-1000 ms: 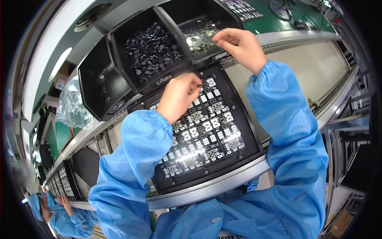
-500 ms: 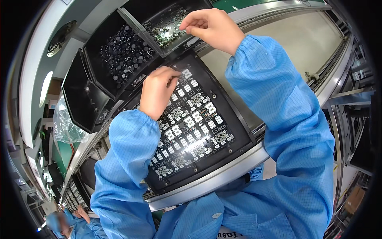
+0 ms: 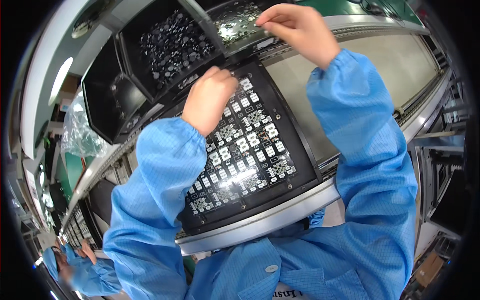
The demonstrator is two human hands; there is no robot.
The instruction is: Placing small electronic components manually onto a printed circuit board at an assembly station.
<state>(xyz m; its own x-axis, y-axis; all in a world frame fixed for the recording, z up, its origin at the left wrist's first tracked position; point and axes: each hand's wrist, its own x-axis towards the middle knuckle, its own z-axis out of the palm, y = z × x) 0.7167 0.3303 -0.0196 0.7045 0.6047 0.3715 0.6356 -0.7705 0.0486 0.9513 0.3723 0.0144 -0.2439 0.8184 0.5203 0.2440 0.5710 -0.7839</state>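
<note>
In front of me a black carrier (image 3: 306, 167) holds a panel of circuit boards (image 3: 246, 156) with many white and dark parts. My left hand (image 3: 211, 99) is over the panel's upper left edge, fingers curled in; whatever they hold is hidden. My right hand (image 3: 304, 34) hovers at the right side of a black bin of small shiny metal parts (image 3: 239, 22). Its thumb and fingertips are pinched together, and anything between them is too small to name.
Left of the metal parts is a bin of dark round components (image 3: 175, 47), then another black bin (image 3: 107, 100). A metal rail (image 3: 265, 220) runs along the near side. Clear plastic wrap (image 3: 82, 130) hangs at the left. A person in blue (image 3: 87, 272) works at lower left.
My right hand has drawn rightward from over the metal parts. My left hand's fingers are more curled and hidden. The whole view has shifted slightly.
</note>
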